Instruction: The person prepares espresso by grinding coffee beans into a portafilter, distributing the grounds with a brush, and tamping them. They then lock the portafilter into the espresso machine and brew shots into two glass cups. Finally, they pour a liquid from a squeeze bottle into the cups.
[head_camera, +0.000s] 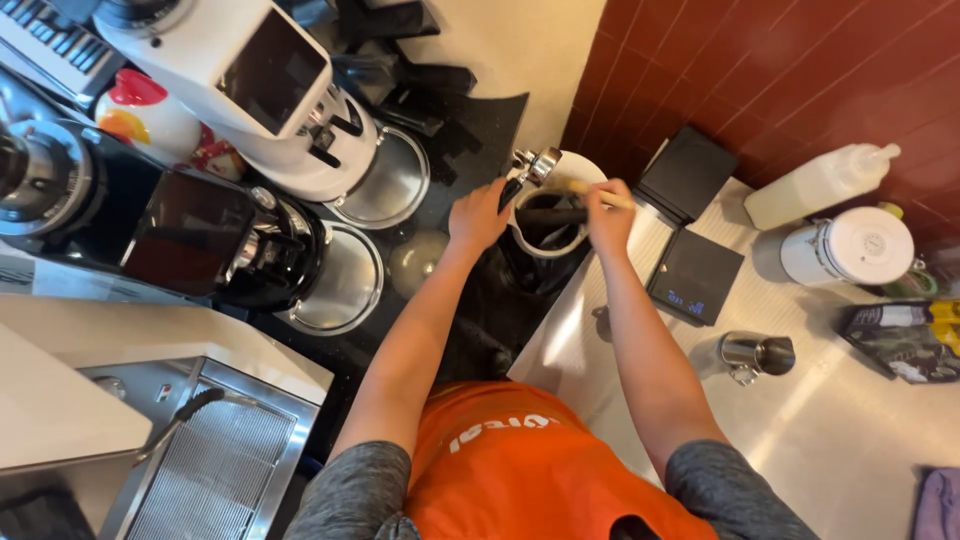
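Observation:
My left hand (478, 215) grips the black handle of a metal portafilter (535, 168), whose basket is held over a round white knock bin (575, 170) with a dark bar across it. My right hand (608, 215) is closed on a thin pale stick or brush handle (598, 193) and hovers over the same bin, right beside the portafilter basket. Both forearms reach forward from an orange apron at the bottom of the view.
A white grinder (250, 80) and a black grinder (190, 235) stand at left, each with a round metal tray. Two black scales (695, 275) lie on the steel counter (850, 430), with a small metal pitcher (757, 355), a white canister (850, 248) and a squeeze bottle (820, 185). An espresso machine drip grate (215, 470) sits lower left.

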